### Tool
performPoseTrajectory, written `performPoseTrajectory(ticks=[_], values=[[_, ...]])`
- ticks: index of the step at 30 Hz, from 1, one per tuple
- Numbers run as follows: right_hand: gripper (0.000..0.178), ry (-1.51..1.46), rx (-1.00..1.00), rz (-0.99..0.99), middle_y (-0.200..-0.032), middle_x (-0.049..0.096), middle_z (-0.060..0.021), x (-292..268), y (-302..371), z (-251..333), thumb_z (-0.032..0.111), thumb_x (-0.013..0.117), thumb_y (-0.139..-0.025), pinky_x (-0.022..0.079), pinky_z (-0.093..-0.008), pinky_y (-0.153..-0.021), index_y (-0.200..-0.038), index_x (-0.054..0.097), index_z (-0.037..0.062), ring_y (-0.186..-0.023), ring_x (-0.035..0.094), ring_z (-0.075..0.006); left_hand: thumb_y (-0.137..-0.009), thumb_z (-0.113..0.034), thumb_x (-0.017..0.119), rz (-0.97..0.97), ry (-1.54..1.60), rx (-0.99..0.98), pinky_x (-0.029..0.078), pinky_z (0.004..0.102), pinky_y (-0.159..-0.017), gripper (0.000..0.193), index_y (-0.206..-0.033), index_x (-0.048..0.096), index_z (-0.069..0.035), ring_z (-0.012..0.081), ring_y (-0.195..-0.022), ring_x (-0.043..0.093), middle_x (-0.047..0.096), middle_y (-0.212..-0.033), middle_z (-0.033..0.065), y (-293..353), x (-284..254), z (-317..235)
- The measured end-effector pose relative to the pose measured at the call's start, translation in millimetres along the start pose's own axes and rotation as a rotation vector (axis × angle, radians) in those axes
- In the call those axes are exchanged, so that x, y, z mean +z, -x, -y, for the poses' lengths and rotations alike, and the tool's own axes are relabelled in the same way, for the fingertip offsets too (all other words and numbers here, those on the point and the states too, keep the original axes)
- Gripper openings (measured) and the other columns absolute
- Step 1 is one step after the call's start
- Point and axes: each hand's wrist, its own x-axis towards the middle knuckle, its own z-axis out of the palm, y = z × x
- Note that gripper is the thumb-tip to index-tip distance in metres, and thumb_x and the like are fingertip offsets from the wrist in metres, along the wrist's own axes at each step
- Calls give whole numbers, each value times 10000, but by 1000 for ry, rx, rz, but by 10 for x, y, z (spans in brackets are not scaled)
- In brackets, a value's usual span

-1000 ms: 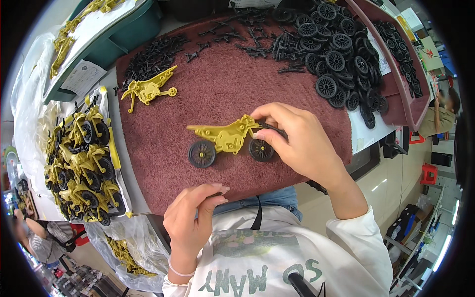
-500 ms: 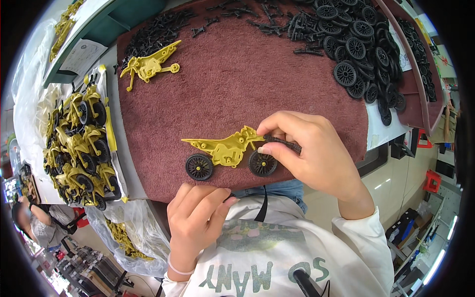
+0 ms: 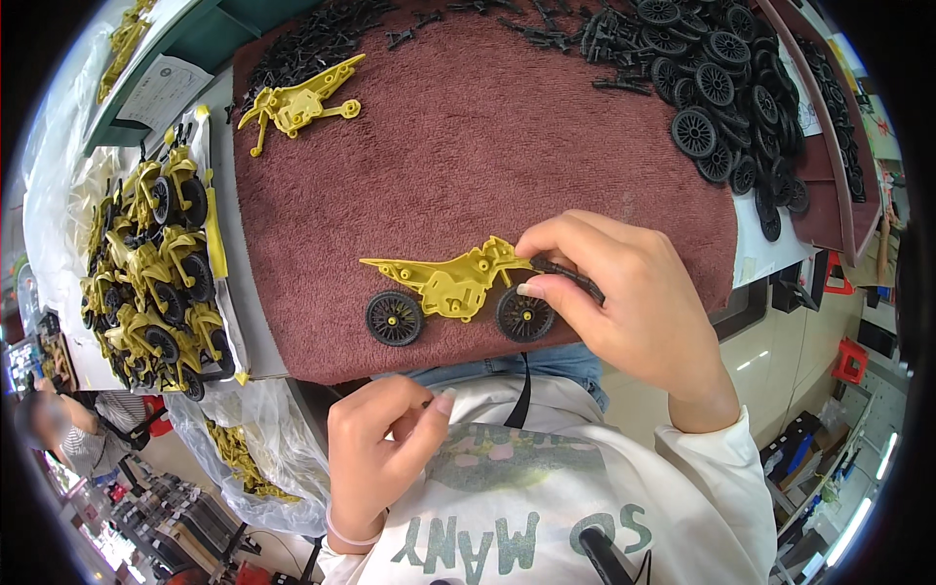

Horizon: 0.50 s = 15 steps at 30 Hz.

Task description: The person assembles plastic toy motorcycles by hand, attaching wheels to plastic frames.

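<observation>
A yellow toy motorcycle body half point(image 3: 453, 288) lies on the towel's near part, with a black spoked wheel point(image 3: 394, 318) at its rear and another spoked wheel point(image 3: 525, 314) at its front. At the body's front top, my right hand point(image 3: 629, 297) pinches a black handlebar part point(image 3: 573, 278) between thumb and fingers. The fingers cover some of that part. My left hand point(image 3: 380, 439) is closed just off the towel's near edge, in front of my shirt. A tiny dark thing shows between its thumb and forefinger, too small to name.
A second yellow body half point(image 3: 302, 105) lies on the brown towel point(image 3: 468, 166) at far left. Small black parts point(image 3: 322, 44) are heaped behind it. A pile of black wheels point(image 3: 717, 83) is at far right. Assembled yellow motorcycles point(image 3: 156, 273) crowd the left side.
My left hand has drawn back slightly toward me, away from the towel. My right hand keeps its pinch on the black handlebar part. The view has shifted slightly.
</observation>
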Motion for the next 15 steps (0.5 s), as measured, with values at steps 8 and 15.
performPoseTrajectory(ticks=[8,15], values=[[194,-73,-75,-162,-836,667,-123,-50,62,80,21,752,-766,492,-309,-632,-944,680,-2,-708,642,-245,-752,-41,752,210,34,288,511,324,-658,125,-870,727,-6,227,-722,662,698,-781,96,-90,-37,56],[172,-376,-274,167,-837,661,-70,48,194,226,89,782,-743,521,-339,-616,-876,684,39,-713,660,-261,-711,-12,774,174,242,425,524,310,-646,157,-865,738,-13,219,-708,680,722,-815,83,-181,19,19]])
